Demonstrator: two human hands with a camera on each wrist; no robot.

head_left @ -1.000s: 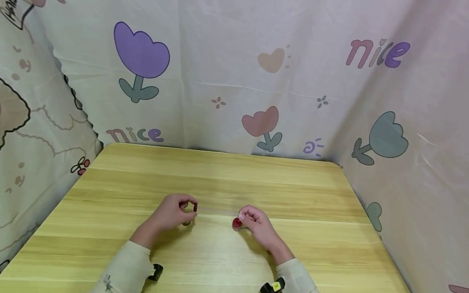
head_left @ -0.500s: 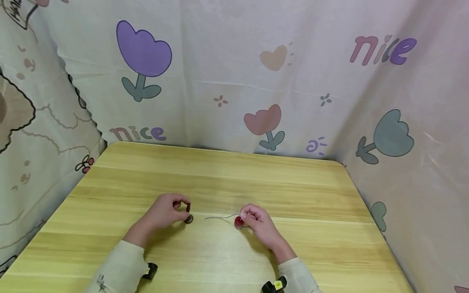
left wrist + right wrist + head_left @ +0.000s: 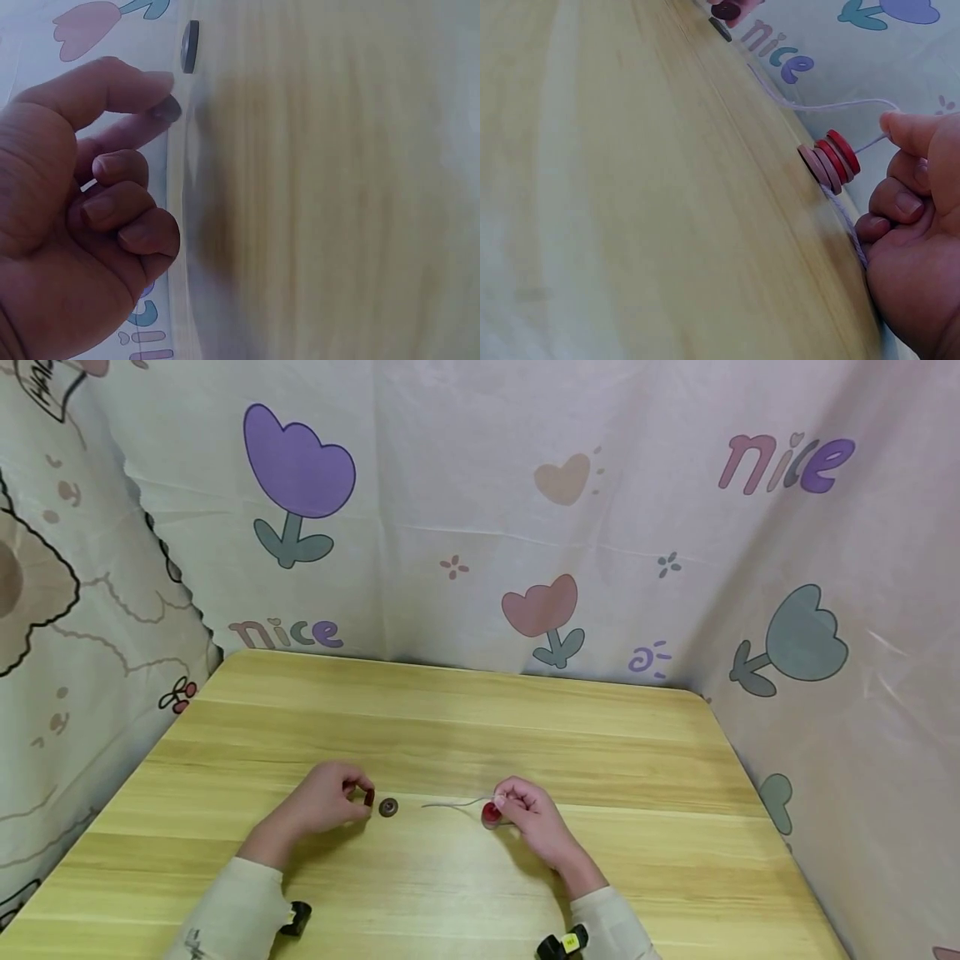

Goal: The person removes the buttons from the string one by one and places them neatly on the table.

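My left hand (image 3: 326, 795) pinches a dark red-brown button (image 3: 369, 797) on edge between thumb and finger, low over the table. Right of it, a brown round button (image 3: 388, 807) lies flat on the wood; in the left wrist view this button (image 3: 190, 46) appears just beyond the fingertips. My right hand (image 3: 534, 820) pinches a thin pale string (image 3: 450, 805), whose free end trails left toward the brown button. Threaded on that string is a small stack of red and pink buttons (image 3: 832, 161), hanging just below the right fingertips, its lowest button close to the tabletop.
The wooden table (image 3: 480, 727) has a curtain (image 3: 450, 460) printed with flowers behind it and at both sides. A black wrist camera (image 3: 296, 918) sits at the left cuff, another camera (image 3: 562, 943) at the right cuff.
The left hand has moved left and down with its button, away from the string. The string, earlier stretched toward it, now droops loose. The brown button is fully uncovered. The right hand stays nearly still.
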